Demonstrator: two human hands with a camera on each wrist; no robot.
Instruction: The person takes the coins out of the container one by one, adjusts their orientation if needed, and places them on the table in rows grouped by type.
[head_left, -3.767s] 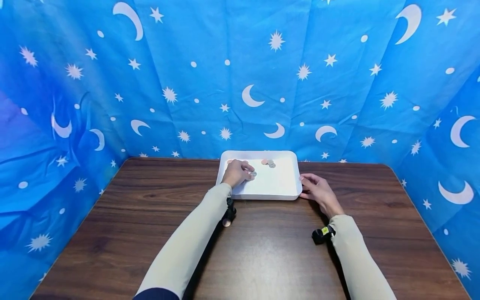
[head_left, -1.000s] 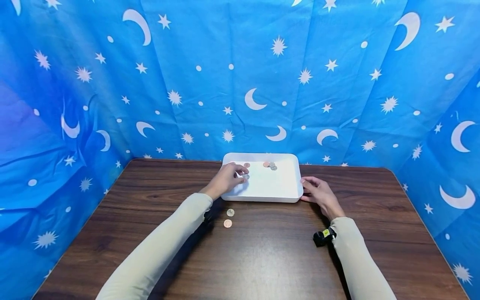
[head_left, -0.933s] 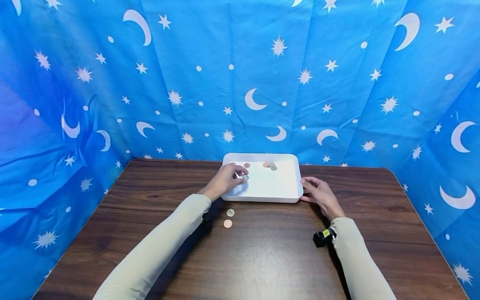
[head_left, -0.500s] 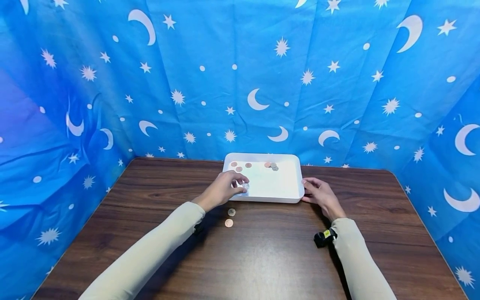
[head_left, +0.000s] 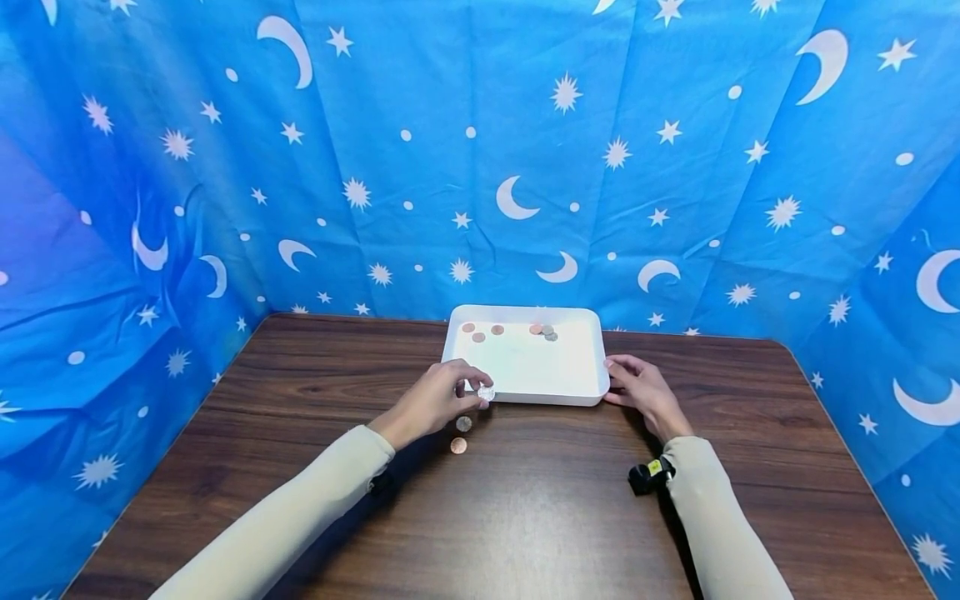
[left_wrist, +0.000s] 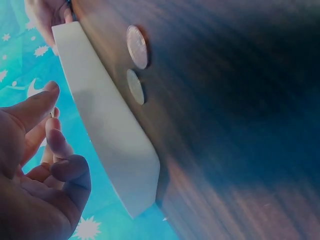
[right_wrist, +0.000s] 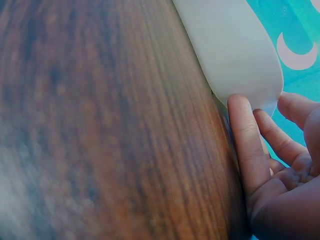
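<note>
Behind your work hangs a blue cloth [head_left: 438, 83] with moons and stars, and before it stands the brown table [head_left: 555, 500], which bears the white tray [head_left: 540, 367]. Your right hand [head_left: 647, 393] rests its fingers, apart and nearly straight, against the near right corner of this tray. Your left hand [head_left: 438, 398] pinches one silver coin [head_left: 487, 392] by the near rim. Six coins [head_left: 497, 330] lie inside, toward the far side; one copper coin [head_left: 458, 446] and one grey coin [head_left: 463, 424] lie on the wood in front
</note>
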